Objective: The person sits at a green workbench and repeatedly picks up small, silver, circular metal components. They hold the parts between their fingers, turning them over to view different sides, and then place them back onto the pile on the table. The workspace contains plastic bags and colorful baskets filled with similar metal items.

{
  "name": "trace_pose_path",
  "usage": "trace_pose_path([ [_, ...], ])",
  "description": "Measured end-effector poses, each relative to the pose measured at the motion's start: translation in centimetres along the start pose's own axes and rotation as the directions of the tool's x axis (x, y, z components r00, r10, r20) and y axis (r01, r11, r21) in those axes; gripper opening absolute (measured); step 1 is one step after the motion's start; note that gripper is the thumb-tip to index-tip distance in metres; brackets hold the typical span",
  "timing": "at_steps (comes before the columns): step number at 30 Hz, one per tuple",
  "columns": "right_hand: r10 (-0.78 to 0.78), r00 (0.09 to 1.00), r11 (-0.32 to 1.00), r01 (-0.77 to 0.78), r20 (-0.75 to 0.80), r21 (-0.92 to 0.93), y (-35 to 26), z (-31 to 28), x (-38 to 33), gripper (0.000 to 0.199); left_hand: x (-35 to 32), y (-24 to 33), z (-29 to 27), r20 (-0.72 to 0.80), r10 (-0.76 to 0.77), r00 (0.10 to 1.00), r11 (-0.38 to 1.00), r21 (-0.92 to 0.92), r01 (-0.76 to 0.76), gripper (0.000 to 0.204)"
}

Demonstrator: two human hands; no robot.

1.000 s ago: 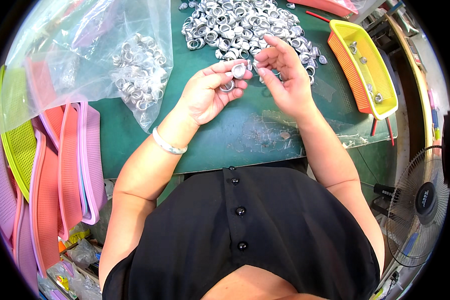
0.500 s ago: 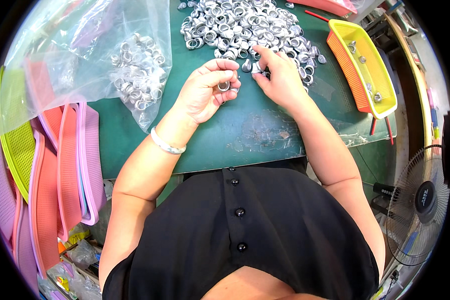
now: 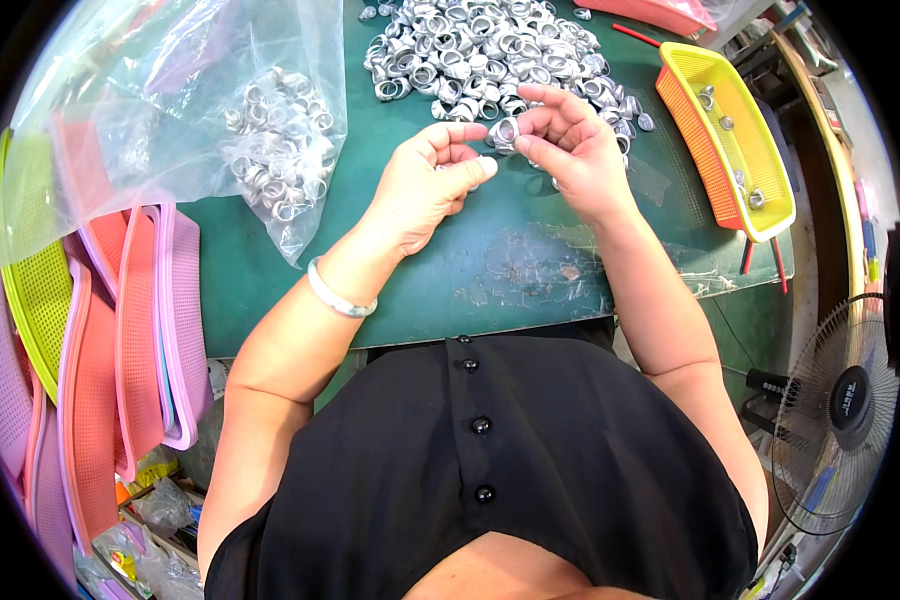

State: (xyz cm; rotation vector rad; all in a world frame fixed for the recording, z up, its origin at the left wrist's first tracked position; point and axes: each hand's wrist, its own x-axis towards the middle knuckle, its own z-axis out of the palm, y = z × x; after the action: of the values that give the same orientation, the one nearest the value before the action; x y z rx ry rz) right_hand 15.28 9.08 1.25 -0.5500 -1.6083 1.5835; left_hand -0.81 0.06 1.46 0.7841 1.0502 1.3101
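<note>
Between the thumb and fingers of my right hand point(image 3: 585, 165) is a silver metal ring point(image 3: 502, 135), raised just in front of the heap. My left hand point(image 3: 420, 190) faces it with curled fingers, its thumb and index finger close to that ring. A small bit of silver metal shows inside the left fingers, mostly hidden by them; it looks like another ring. Beyond both hands lies a large heap of silver rings point(image 3: 485, 60) on the green table point(image 3: 410, 290).
A clear plastic bag point(image 3: 200, 110) with many rings lies at left. Stacked pink, purple and green plastic baskets point(image 3: 135, 340) stand beside the table. At right is a yellow-orange basket point(image 3: 695, 150) with several rings, and a fan point(image 3: 850, 400) stands lower down.
My right hand has picked up a ring from the heap's near edge and drawn it towards my left hand. My left hand has turned, covering the ring seen in it before.
</note>
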Motion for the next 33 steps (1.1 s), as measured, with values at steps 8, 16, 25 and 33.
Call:
trace_pose_path([
  [8,-0.013,0.986,0.972,-0.027,0.166,0.232,-0.3,0.8,-0.7,0.047,-0.3,-0.3,0.6,-0.016,0.192,0.981,0.974,0.121,-0.189,0.021],
  [16,-0.025,0.982,0.989,-0.003,0.186,0.151,-0.6,0.9,-0.9,0.047,0.3,-1.4,-0.1,0.004,0.45,0.893,0.848,0.312,-0.428,0.023],
  [25,-0.067,0.986,0.99,0.047,0.152,0.131,-0.8,1.0,-1.0,0.045,-0.3,-0.3,0.5,-0.002,0.245,0.97,0.953,0.183,-0.24,0.027],
  [33,-0.264,0.954,0.963,0.27,0.141,-0.02,0.0,1.2,-0.9,0.048,-0.2,-0.3,0.1,0.071,0.128,0.989,0.99,-0.073,-0.123,0.026],
])
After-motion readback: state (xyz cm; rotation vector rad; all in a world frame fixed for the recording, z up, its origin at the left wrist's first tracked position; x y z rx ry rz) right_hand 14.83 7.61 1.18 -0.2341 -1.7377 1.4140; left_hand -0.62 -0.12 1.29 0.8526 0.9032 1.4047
